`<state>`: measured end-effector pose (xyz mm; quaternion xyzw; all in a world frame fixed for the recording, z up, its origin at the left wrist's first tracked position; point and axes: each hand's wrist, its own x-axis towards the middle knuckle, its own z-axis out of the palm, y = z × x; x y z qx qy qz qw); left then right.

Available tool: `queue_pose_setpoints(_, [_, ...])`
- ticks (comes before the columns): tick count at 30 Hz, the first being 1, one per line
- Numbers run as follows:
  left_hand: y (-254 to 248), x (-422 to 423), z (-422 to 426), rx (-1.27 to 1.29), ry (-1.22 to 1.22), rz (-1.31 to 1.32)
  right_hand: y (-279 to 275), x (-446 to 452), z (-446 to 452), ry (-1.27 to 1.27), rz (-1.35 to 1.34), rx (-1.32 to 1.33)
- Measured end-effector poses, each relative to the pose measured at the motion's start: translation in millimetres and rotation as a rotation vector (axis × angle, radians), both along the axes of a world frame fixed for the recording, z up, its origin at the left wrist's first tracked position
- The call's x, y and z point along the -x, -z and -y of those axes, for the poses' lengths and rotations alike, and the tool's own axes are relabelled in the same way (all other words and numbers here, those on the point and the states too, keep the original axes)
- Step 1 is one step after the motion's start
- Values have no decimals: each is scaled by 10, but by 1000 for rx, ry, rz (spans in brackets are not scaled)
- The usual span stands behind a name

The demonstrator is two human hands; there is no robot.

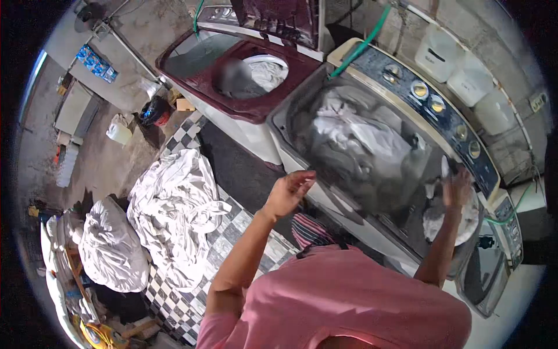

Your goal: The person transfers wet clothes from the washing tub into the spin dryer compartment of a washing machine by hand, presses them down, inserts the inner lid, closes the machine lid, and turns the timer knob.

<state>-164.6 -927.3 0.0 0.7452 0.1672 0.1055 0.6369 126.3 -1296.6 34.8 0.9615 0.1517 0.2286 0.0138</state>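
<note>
A twin-tub washing machine [343, 200] stands in front of me, its wash tub full of grey water with white cloth [366, 131] floating in it. My left hand [290, 191] hovers near the front rim, fingers loosely bent and holding nothing that I can see. Over the round spin tub at the right end is my right hand [458, 187], its fingers stretched toward the control panel [439, 104] and somewhat blurred. Beneath that hand, white fabric [450, 218] lies in the spin tub. A small pale shape beside its fingers is unclear.
A maroon twin-tub washer [256, 109] with white laundry in its round opening adjoins on the left. White sheets [174, 215] and a stuffed white bundle [112, 247] lie on the floor. Plastic jugs [436, 53] line the wall; a green hose [366, 41] hangs over the machine.
</note>
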Motion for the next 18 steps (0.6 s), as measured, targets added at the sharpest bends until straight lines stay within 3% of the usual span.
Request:
queue_pose_setpoints(1, [33, 33, -234, -54, 14, -17, 13, 20, -331, 3, -2, -3])
queue_pose_setpoints(3, [277, 175, -761, -106, 34, -39, 1, 151, -1161, -326, -65, -269])
queue_pose_setpoints(5, [740, 366, -1393, 144, 112, 61, -131, 304, -2148, -453, -587, -776])
queue_pose_setpoints(6, [739, 272, -1592, 148, 115, 63, 46, 249, -2602, -461, -768, -1021])
queue_pose_setpoints(7, [743, 393, -1815, 133, 50, 16, -144, 429, -3198, -497, -1022, -1425])
queue_pose_setpoints(8, [739, 501, -2018, 114, -15, -32, -115, 414, -3671, -441, -1230, -1486])
queue_pose_setpoints(9, [732, 651, -2287, 89, -80, -76, 84, 385, -4158, -555, -1370, -1654])
queue_pose_setpoints(10, [735, 805, -2543, 60, -149, -121, 140, 419, -4626, -676, -1467, -1674])
queue_pose_setpoints(13, [735, 1215, -3159, -4, -364, -272, 646, 238, -5683, -578, -1638, -1590])
queue_pose_setpoints(18, [738, 1568, -3983, -101, -662, -440, 1343, 80, -6897, -231, -1205, -620])
